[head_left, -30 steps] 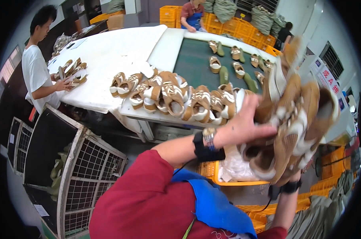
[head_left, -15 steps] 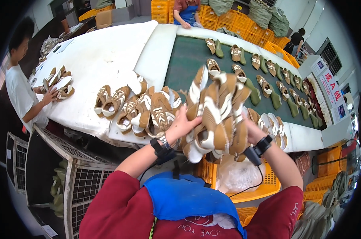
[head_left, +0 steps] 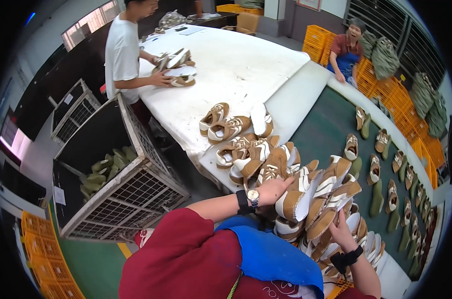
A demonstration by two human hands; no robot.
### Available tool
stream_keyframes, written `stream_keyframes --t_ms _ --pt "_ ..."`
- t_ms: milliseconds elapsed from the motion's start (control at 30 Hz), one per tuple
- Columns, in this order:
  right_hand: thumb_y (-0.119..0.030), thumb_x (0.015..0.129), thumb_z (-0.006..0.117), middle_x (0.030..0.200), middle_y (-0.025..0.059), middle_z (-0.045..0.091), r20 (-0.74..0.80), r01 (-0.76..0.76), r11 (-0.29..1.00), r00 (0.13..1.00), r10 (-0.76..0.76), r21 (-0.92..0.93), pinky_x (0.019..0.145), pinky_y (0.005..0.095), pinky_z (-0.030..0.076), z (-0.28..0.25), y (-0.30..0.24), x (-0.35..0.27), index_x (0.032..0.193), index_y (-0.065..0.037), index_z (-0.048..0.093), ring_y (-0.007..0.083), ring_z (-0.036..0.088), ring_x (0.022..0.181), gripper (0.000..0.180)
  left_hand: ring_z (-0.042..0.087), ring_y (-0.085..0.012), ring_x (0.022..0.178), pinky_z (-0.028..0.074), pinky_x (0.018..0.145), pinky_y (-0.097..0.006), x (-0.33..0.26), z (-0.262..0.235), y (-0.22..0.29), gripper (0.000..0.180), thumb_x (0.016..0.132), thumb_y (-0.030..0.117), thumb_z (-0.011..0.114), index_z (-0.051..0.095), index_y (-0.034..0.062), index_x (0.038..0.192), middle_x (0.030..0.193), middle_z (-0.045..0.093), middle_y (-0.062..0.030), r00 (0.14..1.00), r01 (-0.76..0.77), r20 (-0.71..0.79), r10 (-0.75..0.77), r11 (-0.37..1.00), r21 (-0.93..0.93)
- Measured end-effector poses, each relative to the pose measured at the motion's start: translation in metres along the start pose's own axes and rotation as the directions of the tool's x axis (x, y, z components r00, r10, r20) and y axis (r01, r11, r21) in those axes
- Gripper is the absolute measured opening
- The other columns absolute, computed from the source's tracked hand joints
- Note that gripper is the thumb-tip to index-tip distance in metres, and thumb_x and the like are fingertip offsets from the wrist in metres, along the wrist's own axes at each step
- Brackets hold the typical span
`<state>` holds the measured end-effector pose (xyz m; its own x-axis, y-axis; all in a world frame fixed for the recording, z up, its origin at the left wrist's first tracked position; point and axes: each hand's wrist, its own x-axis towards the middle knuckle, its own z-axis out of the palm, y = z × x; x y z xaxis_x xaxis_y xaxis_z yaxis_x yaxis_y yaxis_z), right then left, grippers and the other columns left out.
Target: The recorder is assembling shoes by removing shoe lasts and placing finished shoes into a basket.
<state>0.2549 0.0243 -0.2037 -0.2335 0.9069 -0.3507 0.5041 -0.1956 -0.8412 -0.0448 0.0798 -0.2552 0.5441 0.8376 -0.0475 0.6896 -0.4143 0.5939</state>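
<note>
The left hand (head_left: 274, 191) and right hand (head_left: 343, 232) clamp brown-and-white sneakers (head_left: 329, 185) beside the green conveyor belt (head_left: 324, 130). Olive shoe lasts (head_left: 377, 198) lie on it.

Bundle of low-cut sneakers (head_left: 330, 185): tan-brown uppers, white side stripes; several shoes bunched flank to flank, tilted, one flat white underside visible. Position: held just left of green conveyor belt (head_left: 319, 119).

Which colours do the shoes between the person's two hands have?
The shoes are brown and white, seen best in the head view.
</note>
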Motion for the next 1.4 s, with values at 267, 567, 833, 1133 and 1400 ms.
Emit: stream_keyframes --t_ms 267,567,833,1133,1400 --pt "-0.014 0.084 0.055 0.095 0.0141 0.060 0.052 -0.007 0.999 0.999 0.005 0.039 0.056 0.0305 0.046 -0.004 0.001 0.000 0.139 0.003 0.004 0.0154 0.058 0.066 0.076 0.034 -0.0323 0.126 0.029 0.103 -0.033 0.006 -0.046 0.022 0.070 0.070 -0.016 0.044 0.040 0.0151 0.133 0.135 0.033 -0.0232 0.941 -0.335 -0.090 0.325 0.869 -0.364" --pt "-0.018 0.080 0.059 0.060 0.0155 0.051 -0.029 0.097 0.894 0.992 -0.122 -0.438 0.056 0.0370 0.043 -0.009 0.004 -0.001 0.138 0.002 0.006 0.0296 0.057 0.060 0.081 0.045 -0.0313 0.119 0.039 0.094 -0.031 0.010 -0.071 0.016 0.046 0.081 -0.007 0.047 0.055 0.0149 0.120 0.128 0.045 -0.0209 0.971 -0.221 0.029 0.236 0.941 -0.255" --pt "-0.023 0.080 0.057 0.071 0.0272 0.058 0.000 0.097 0.759 0.992 -0.126 -0.643 0.060 0.0465 0.047 -0.004 -0.011 -0.011 0.135 0.005 0.014 0.0421 0.058 0.064 0.076 0.028 -0.0314 0.131 0.028 0.104 -0.037 0.064 -0.083 0.061 0.078 0.079 0.034 0.064 0.022 0.0067 0.139 0.141 0.027 -0.0211 0.951 -0.299 -0.110 0.288 0.949 -0.100" --pt "-0.018 0.082 0.058 0.068 0.0206 0.058 -0.018 0.140 0.937 0.988 -0.154 -0.319 0.059 0.0381 0.046 -0.006 -0.001 -0.019 0.138 0.004 0.003 0.0345 0.059 0.063 0.081 0.047 -0.0306 0.110 0.035 0.092 -0.038 0.062 -0.058 0.079 0.076 0.070 0.045 0.070 0.038 0.0035 0.124 0.112 0.051 -0.0205 0.914 -0.227 0.300 0.274 0.957 -0.182" --pt "-0.018 0.082 0.057 0.084 0.0223 0.061 -0.207 0.192 0.950 0.947 -0.246 -0.247 0.068 0.0372 0.048 -0.019 0.010 -0.035 0.138 -0.003 0.020 0.0352 0.061 0.077 0.069 0.053 -0.0238 0.090 0.042 0.079 -0.032 0.052 -0.063 0.080 0.055 0.070 0.034 0.075 0.045 0.0051 0.107 0.095 0.053 -0.0122 0.949 -0.118 0.217 0.231 0.893 -0.434"
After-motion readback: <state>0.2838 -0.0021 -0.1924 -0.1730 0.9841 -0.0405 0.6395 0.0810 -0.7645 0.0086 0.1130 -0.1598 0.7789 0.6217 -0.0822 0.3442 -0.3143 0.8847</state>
